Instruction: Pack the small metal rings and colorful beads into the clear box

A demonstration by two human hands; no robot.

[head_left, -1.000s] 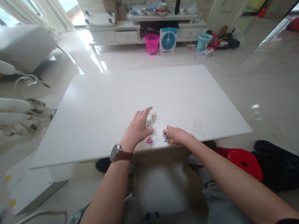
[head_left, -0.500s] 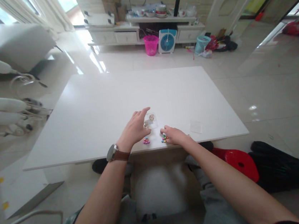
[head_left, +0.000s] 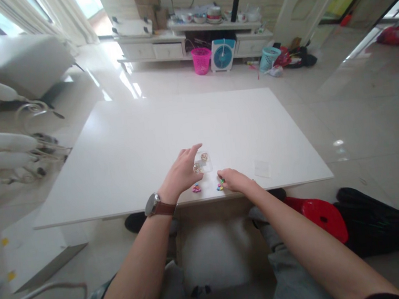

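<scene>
A small clear plastic box lies on the white table, with gold-coloured coiled pieces inside. My left hand reaches round its left side, thumb at the near edge and forefinger at the far edge. Just in front of that hand is a small pile of pink and red pieces. My right hand is closed in a pinch above a second pile of multicoloured pieces. A small green piece shows at its fingertips; its exact kind is too small to tell.
A flat clear square lid lies to the right on the white table. A red stool stands by the table's near right side. White lamp arms are at the left. Beyond stand a pink basket and a fan.
My right hand's fingers have drawn closer together and lifted slightly off the multicoloured pile, with a green piece at the tips. My left hand stays round the box. The view shifts slightly.
</scene>
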